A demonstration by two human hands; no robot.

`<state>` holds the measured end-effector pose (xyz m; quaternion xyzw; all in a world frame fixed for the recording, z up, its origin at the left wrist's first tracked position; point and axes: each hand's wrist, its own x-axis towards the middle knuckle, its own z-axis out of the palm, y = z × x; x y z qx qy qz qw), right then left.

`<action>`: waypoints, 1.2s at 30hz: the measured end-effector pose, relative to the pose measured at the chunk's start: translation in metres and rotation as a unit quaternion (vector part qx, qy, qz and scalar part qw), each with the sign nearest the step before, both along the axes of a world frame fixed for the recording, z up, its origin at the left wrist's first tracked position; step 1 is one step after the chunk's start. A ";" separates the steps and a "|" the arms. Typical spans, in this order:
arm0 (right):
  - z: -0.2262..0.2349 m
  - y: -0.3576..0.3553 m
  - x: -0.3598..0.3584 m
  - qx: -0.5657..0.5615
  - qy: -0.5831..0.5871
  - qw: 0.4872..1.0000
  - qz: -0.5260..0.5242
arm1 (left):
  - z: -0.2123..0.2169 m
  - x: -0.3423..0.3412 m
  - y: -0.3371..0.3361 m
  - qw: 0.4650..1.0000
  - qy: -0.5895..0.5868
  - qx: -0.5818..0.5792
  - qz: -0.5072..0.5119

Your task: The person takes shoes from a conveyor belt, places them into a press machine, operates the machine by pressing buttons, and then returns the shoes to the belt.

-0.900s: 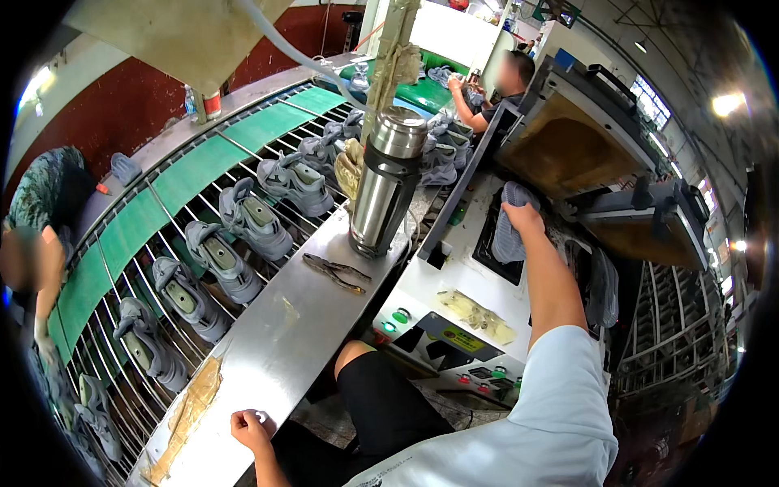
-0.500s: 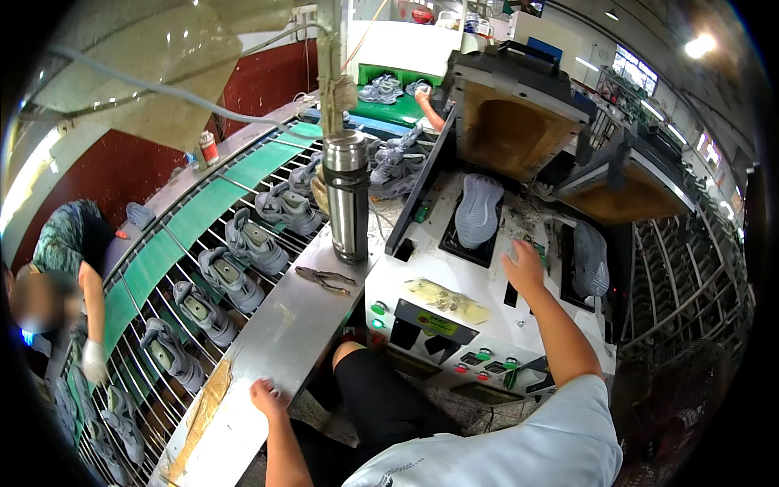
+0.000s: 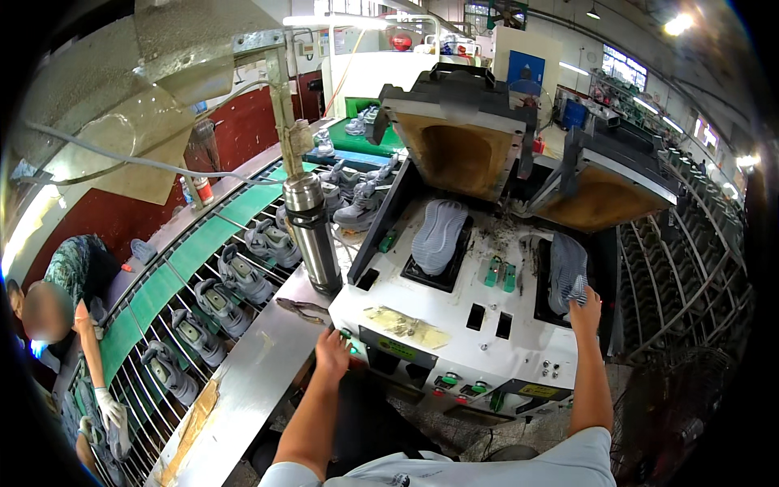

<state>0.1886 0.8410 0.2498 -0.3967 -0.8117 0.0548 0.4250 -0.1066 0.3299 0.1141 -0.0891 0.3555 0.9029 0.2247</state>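
Observation:
My right hand [image 3: 586,312] is closed on the near end of a grey shoe [image 3: 568,268], which lies sole up at the machine's right station. A second grey shoe [image 3: 439,236], also sole up, rests on the black plate of the left station, touched by neither hand. My left hand [image 3: 331,354] is at the machine's front left corner, its fingers curled beside a green button [image 3: 346,334]. Whether anything is between those fingers is hidden. Above the two stations, the left lid [image 3: 454,150] and right lid [image 3: 604,191] stand raised, brown inside.
A steel flask [image 3: 312,243] and pliers [image 3: 302,309] are on the metal ledge [image 3: 251,365] to my left. Beyond it, several grey shoes [image 3: 219,307] stand on a roller conveyor with a green strip [image 3: 199,237]. A co-worker's gloved hand [image 3: 110,408] reaches in at far left.
My right hand has moved right and taken hold of the right shoe. My left hand has gone from the ledge to the machine's front corner. The view has shifted; the hand at the back is gone.

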 end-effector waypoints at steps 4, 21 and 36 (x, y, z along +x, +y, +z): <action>0.024 0.021 -0.041 -0.068 -0.037 0.997 -0.018 | -0.027 0.005 -0.087 0.992 0.037 -0.021 -0.122; 0.031 0.067 -0.086 -0.237 -0.101 0.960 -0.108 | -0.114 0.203 -0.371 0.911 -0.013 0.066 0.407; -0.056 -0.034 0.022 -0.062 0.214 0.960 -0.168 | -0.094 0.225 -0.401 0.977 0.078 0.168 0.108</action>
